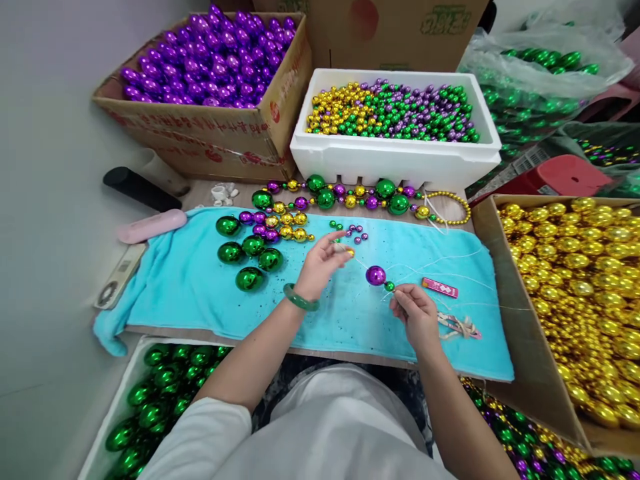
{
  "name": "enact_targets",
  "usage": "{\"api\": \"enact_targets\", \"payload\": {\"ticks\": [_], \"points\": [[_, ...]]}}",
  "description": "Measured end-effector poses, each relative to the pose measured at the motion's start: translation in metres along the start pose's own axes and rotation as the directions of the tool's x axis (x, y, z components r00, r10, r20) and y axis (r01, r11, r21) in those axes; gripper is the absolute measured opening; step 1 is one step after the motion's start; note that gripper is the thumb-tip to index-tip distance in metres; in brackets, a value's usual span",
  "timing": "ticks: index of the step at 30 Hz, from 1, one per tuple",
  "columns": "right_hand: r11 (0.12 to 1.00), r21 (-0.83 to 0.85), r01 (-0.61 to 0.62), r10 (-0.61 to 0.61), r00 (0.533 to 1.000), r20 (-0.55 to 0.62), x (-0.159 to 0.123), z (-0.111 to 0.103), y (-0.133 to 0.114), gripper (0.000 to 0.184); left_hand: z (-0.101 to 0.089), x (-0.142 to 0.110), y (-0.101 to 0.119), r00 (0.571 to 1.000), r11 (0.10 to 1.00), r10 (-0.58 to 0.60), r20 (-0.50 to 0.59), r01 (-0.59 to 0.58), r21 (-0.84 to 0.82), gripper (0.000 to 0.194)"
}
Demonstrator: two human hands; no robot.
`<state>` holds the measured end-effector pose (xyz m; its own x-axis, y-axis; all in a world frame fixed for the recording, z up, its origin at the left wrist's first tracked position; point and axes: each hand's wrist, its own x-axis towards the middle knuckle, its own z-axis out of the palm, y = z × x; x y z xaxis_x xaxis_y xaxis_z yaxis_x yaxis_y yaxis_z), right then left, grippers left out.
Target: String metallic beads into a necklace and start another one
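Observation:
My left hand (324,263), with a green bangle (301,298) at the wrist, is closed on a small gold bead (351,253) at the thread. A white thread runs from there to a large purple bead (375,275) and a small green bead (389,286). Just beside the green bead, my right hand (414,313) pinches the thread between thumb and fingers. Behind my left hand lie small purple beads (357,233) and small green beads (336,225). To its left sit several large green beads (254,245) and rows of gold beads (287,219) on the turquoise towel (180,287).
A finished-looking bead string (326,198) lies along the towel's back edge. Behind it stand a white foam box (395,157) and a carton of purple beads (200,133). A carton of gold beads (530,333) borders the right; a pink lighter-like object (440,288) lies nearby.

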<state>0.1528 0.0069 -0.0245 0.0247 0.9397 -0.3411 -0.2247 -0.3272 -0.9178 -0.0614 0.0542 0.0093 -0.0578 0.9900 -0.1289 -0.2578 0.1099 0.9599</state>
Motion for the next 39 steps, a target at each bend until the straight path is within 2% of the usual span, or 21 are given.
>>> {"api": "enact_targets", "payload": {"ticks": [1,2,3,4,5,6,8,10,12,14,15,16,17,19,20,21,22,24,27,34,39], "points": [[0.999,0.028,-0.027,0.027,1.000,0.012,0.001,0.002,0.001,0.022,-0.002,-0.005,0.002,0.997,0.985,0.064,0.049,-0.071,0.155,0.046],[0.997,0.058,-0.054,0.053,0.998,0.023,0.002,0.003,0.001,0.022,-0.006,-0.009,0.006,0.987,0.930,0.135,0.086,-0.157,0.334,0.045],[0.993,0.088,-0.076,0.074,0.997,0.032,0.003,0.004,0.002,0.023,-0.013,-0.014,0.011,0.972,0.820,0.208,0.105,-0.232,0.522,0.042],[0.989,0.114,-0.093,0.089,0.995,0.036,0.004,0.004,0.002,0.024,-0.022,-0.018,0.016,0.957,0.661,0.273,0.102,-0.264,0.702,0.039],[0.986,0.134,-0.104,0.100,0.994,0.037,0.004,0.004,0.002,0.025,-0.032,-0.022,0.022,0.944,0.476,0.319,0.081,-0.233,0.848,0.038],[0.983,0.148,-0.112,0.108,0.994,0.035,0.005,0.003,0.003,0.025,-0.044,-0.025,0.027,0.939,0.296,0.342,0.041,-0.149,0.944,0.038],[0.980,0.157,-0.122,0.118,0.992,0.035,0.006,0.002,0.003,0.026,-0.067,-0.028,0.034,0.945,0.022,0.318,-0.072,0.068,0.997,0.044],[0.979,0.158,-0.127,0.121,0.992,0.046,0.006,0.001,0.003,0.026,-0.084,-0.028,0.035,0.960,-0.140,0.228,-0.165,0.199,0.970,0.051],[0.979,0.158,-0.127,0.118,0.991,0.063,0.006,0.002,0.003,0.025,-0.095,-0.025,0.030,0.972,-0.215,0.126,-0.199,0.222,0.951,0.054],[0.982,0.152,-0.116,0.106,0.992,0.074,0.005,0.003,0.003,0.024,-0.097,-0.021,0.025,0.980,-0.195,0.074,-0.186,0.198,0.961,0.051],[0.983,0.145,-0.109,0.099,0.992,0.075,0.005,0.004,0.002,0.024,-0.096,-0.019,0.024,0.981,-0.135,0.083,-0.173,0.183,0.974,0.049],[0.985,0.138,-0.105,0.095,0.993,0.074,0.004,0.004,0.002,0.024,-0.094,-0.017,0.023,0.979,-0.029,0.117,-0.165,0.169,0.985,0.048],[0.986,0.130,-0.105,0.096,0.993,0.073,0.002,0.004,0.001,0.024,-0.090,-0.015,0.024,0.971,0.133,0.163,-0.173,0.153,0.979,0.048],[0.987,0.114,-0.110,0.102,0.992,0.069,-0.001,0.004,0.001,0.024,-0.081,-0.011,0.028,0.944,0.577,0.198,-0.262,0.104,0.810,0.049],[0.988,0.106,-0.114,0.107,0.992,0.068,-0.002,0.004,0.000,0.025,-0.075,-0.009,0.030,0.939,0.785,0.146,-0.312,0.082,0.615,0.048],[0.988,0.098,-0.115,0.109,0.992,0.069,-0.004,0.005,0.000,0.026,-0.068,-0.007,0.033,0.941,0.925,0.052,-0.334,0.080,0.371,0.045],[0.989,0.090,-0.114,0.107,0.992,0.072,-0.006,0.005,0.000,0.026,-0.062,-0.006,0.035,0.946,0.987,-0.057,-0.319,0.102,0.127,0.041],[0.992,0.070,-0.102,0.096,0.992,0.083,-0.008,0.007,-0.001,0.026,-0.050,-0.004,0.038,0.946,0.959,-0.219,-0.239,0.165,-0.229,0.032],[0.996,0.043,-0.080,0.076,0.992,0.096,-0.010,0.011,-0.004,0.026,-0.036,-0.002,0.039,0.931,0.867,-0.308,-0.195,0.191,-0.460,0.023],[0.998,0.014,-0.069,0.068,0.995,0.074,-0.009,0.012,-0.006,0.024,-0.030,-0.002,0.035,0.937,0.795,-0.326,-0.126,0.200,-0.573,0.023],[0.998,0.017,-0.061,0.060,0.996,0.072,-0.009,0.011,-0.003,0.023,-0.027,-0.003,0.036,0.928,0.769,-0.346,-0.137,0.197,-0.608,0.021]]}}
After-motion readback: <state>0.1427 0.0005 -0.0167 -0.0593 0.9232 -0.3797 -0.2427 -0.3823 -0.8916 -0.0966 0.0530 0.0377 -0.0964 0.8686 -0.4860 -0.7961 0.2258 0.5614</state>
